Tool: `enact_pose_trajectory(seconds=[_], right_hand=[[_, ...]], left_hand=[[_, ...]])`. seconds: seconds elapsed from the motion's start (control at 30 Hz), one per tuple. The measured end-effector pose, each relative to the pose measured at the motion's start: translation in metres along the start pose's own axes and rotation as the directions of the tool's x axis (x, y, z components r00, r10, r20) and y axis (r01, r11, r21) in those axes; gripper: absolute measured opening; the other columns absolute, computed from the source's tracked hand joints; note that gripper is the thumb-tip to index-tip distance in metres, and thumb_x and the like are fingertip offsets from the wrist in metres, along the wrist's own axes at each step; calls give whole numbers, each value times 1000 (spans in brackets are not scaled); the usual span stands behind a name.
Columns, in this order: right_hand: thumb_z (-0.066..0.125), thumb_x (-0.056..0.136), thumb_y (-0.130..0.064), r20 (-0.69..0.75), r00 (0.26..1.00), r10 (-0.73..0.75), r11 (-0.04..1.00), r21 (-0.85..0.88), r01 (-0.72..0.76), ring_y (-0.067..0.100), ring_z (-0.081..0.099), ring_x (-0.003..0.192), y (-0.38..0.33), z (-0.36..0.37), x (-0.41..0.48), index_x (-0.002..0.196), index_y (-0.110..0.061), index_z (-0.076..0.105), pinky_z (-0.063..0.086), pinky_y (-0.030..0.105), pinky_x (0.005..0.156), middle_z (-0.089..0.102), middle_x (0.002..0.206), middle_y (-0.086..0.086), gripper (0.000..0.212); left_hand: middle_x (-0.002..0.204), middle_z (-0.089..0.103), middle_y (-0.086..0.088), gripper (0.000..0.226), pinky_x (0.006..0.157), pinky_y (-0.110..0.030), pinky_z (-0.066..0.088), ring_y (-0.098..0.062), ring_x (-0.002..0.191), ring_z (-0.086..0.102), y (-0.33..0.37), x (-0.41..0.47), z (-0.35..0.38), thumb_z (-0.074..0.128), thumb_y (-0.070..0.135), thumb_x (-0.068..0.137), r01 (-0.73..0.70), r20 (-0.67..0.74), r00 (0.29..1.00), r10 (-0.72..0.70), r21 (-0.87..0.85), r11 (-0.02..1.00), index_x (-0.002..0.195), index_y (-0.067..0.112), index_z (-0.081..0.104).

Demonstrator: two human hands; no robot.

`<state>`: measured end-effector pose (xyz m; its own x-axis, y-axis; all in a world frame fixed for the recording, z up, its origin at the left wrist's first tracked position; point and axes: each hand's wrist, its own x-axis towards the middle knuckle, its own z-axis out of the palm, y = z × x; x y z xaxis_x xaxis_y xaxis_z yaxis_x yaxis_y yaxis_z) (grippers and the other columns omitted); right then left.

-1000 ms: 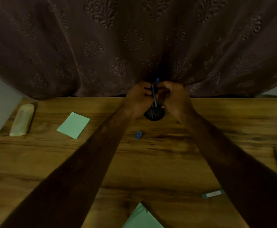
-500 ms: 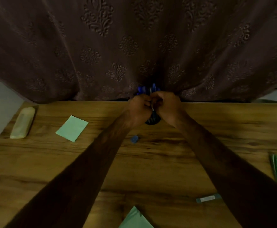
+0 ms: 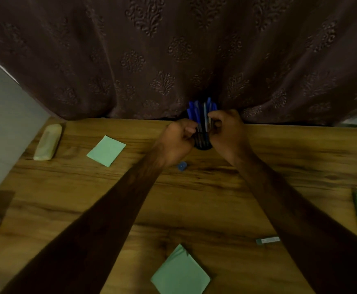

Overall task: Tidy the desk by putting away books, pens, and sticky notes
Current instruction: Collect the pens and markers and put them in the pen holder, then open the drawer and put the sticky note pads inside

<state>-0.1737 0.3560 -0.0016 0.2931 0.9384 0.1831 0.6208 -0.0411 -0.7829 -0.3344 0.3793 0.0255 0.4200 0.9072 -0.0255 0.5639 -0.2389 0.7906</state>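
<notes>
On the desk [image 3: 194,209], a green sticky note [image 3: 180,272] is lying loose nearest, a second sticky note [image 3: 106,150] farther left, both awaiting collection. Beyond, the left hand [image 3: 177,141] is gripping the pen holder [image 3: 203,144] while the right hand [image 3: 228,132] is pinching the blue pens [image 3: 201,111] standing in it; that step is seemingly finishing.

Blue-capped pens [image 3: 194,112] stand upright in black holder [image 3: 203,143].

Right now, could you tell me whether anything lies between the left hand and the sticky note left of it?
Nothing visible does: only bare desk separates the left hand and the sticky note. The small blue object sits nearer the person, off that line.
</notes>
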Motion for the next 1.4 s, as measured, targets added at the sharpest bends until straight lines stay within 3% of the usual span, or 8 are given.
enact_pose_trajectory(seconds=[0.2, 0.57, 0.67, 0.83, 0.97, 1.13, 1.27, 1.4], right_hand=[[58, 87, -1, -49, 999, 24, 1000, 13, -23, 6, 62, 91, -4, 0, -28, 108, -25, 69, 51, 19, 81, 61, 111, -1, 34], [62, 87, -7, 419, 897, 141, 990, -68, -124, 5, 64, 89, -11, 31, -106, 95, -30, 71, 53, 26, 79, 65, 89, -19, 26], [63, 86, -6, 414, 895, 164, 986, -72, -147, 1, 63, 88, -15, 39, -125, 96, -28, 71, 49, 17, 76, 66, 89, -19, 25], [62, 87, -11, 367, 910, 190, 981, -96, -166, 0, 64, 88, -32, 53, -151, 95, -33, 71, 54, 24, 78, 67, 90, -19, 25], [60, 88, -7, 272, 942, 199, 979, -90, -181, 4, 65, 88, -63, 66, -171, 97, -25, 75, 46, 13, 73, 69, 87, -16, 25], [59, 88, -10, 256, 940, 224, 975, -44, -220, 5, 66, 89, -96, 81, -204, 91, -29, 75, 52, 23, 80, 72, 88, -14, 25], [63, 87, -11, 297, 927, 230, 971, -12, -237, 3, 65, 80, -114, 91, -231, 94, -31, 75, 48, 22, 70, 72, 87, -13, 24], [65, 87, -12, 334, 922, 196, 979, -6, -206, -1, 62, 71, -126, 102, -258, 97, -27, 75, 45, 22, 65, 70, 81, -13, 21]], left_hand=[[111, 64, 0, 42, 94, -18, 49, -11, 104, 62, -20, -34, -14, 57, -7, 87, 51, 18, 999, -51, 14, 999, 125, 9, 61], [106, 67, 0, 34, 97, -39, 53, -15, 103, 64, -60, -100, -22, 60, -4, 87, 204, 202, 955, -216, 76, 976, 116, 14, 65], [110, 67, -3, 33, 95, -36, 53, -17, 103, 64, -68, -117, -24, 58, -3, 88, 168, 253, 948, -193, 119, 979, 118, 10, 64], [104, 69, 3, 31, 77, -15, 52, -8, 96, 64, -88, -149, -40, 62, 2, 87, 164, 265, 949, -170, 42, 985, 116, 14, 67], [98, 71, 5, 28, 81, -22, 53, -7, 93, 65, -100, -179, -59, 64, 6, 86, 148, 298, 945, -138, -12, 989, 113, 15, 68], [98, 71, 4, 27, 83, -25, 53, -7, 94, 65, -112, -209, -81, 61, 6, 89, 127, 288, 951, -114, -25, 992, 114, 15, 68], [98, 71, 7, 27, 74, -22, 54, -6, 90, 66, -121, -230, -92, 62, 9, 89, 150, 293, 947, -128, -57, 987, 114, 18, 68], [98, 71, 8, 26, 85, -31, 57, -9, 94, 68, -129, -256, -97, 62, 10, 89, 135, 256, 959, -124, -25, 991, 109, 22, 71]])
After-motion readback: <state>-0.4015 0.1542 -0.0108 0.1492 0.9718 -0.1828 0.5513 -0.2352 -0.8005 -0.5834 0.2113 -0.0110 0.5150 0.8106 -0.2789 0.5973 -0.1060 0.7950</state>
